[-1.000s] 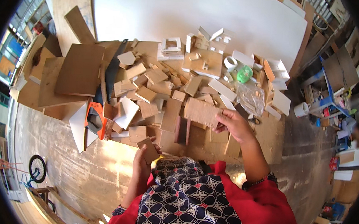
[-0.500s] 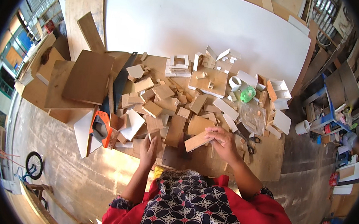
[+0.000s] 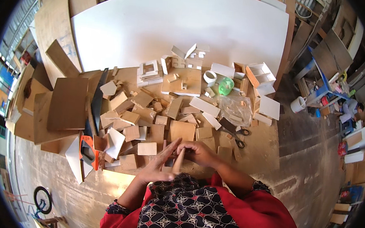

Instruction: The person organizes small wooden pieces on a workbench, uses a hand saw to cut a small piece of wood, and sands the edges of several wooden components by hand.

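Observation:
My right hand [image 3: 199,152] grips a thin wooden piece [image 3: 178,162], held edge-on just above my lap. My left hand [image 3: 154,166] lies against it from the left, fingers straight and thumb spread; its palm side is partly hidden. Just beyond both hands, loose wooden and white offcuts [image 3: 147,148] cover the workbench [image 3: 264,148]. An orange-handled saw [image 3: 86,150] lies at the left, black-handled scissors [image 3: 240,139] to the right. Farther back are small white assembled pieces [image 3: 147,72], a white roll [image 3: 210,77] and a green object [image 3: 226,86].
A large white board [image 3: 180,17] stands behind the bench, plywood sheets [image 3: 66,102] pile at the left. A bicycle wheel [image 3: 42,199] is at lower left. At the right are a white bucket [image 3: 298,104], a blue-framed rack [image 3: 326,85] and another person [image 3: 351,108], partly visible.
My hands have come together at the middle. The piece in my right hand has turned edge-on. My left hand's fingers have straightened; the block it held cannot be made out separately now.

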A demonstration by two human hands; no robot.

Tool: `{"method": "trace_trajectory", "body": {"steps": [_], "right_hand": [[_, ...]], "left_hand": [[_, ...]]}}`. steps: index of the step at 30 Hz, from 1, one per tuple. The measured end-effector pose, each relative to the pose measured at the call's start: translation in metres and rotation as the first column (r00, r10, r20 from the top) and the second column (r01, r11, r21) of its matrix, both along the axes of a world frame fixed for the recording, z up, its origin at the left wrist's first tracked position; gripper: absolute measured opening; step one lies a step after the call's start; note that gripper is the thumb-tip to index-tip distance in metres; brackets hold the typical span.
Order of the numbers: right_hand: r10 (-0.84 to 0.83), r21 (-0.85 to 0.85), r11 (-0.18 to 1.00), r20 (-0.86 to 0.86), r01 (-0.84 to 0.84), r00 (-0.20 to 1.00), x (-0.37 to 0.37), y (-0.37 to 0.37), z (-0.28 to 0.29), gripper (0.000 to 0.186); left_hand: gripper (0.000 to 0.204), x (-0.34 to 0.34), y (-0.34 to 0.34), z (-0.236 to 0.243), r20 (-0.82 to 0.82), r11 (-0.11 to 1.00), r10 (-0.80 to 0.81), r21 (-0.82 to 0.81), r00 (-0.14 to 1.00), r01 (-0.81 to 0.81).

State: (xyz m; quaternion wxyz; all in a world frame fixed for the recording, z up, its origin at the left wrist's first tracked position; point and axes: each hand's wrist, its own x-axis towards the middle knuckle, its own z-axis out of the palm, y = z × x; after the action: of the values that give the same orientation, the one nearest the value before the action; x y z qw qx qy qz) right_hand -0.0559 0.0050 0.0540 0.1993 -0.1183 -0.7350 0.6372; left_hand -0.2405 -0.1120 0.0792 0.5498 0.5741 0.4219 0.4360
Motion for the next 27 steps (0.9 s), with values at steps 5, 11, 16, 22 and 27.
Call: {"method": "trace_trajectory", "body": {"steps": [5, 11, 16, 22, 27], "right_hand": [[-0.163, 0.247, 0.956, 0.008, 0.156, 0.987, -0.010, 0.003, -0.009, 0.023], [-0.376, 0.257, 0.891, -0.044, 0.374, 0.926, -0.037, 0.013, 0.033, 0.040], [-0.194, 0.514, 0.852, 0.139, 0.097, 0.971, -0.026, 0.014, 0.013, 0.042], [-0.059, 0.881, 0.435, 0.234, -0.186, 0.970, -0.036, -0.013, -0.018, 0.040], [0.034, 0.738, 0.606, 0.349, -0.297, 0.936, -0.047, 0.008, -0.012, 0.024]], "left_hand": [[0.119, 0.016, -0.003, -0.004, 0.091, 0.981, 0.089, -0.178, 0.992, -0.071], [0.102, -0.006, -0.008, -0.013, 0.485, 0.930, 0.343, -0.298, 0.805, -0.216], [0.089, -0.033, -0.034, -0.003, 0.470, 0.831, 0.543, -0.183, 0.696, -0.525], [0.086, -0.045, -0.060, 0.000, 0.525, 0.780, 0.612, -0.275, 0.592, -0.562], [0.088, -0.039, -0.072, -0.004, 0.468, 0.763, 0.630, -0.229, 0.620, -0.604]]}}
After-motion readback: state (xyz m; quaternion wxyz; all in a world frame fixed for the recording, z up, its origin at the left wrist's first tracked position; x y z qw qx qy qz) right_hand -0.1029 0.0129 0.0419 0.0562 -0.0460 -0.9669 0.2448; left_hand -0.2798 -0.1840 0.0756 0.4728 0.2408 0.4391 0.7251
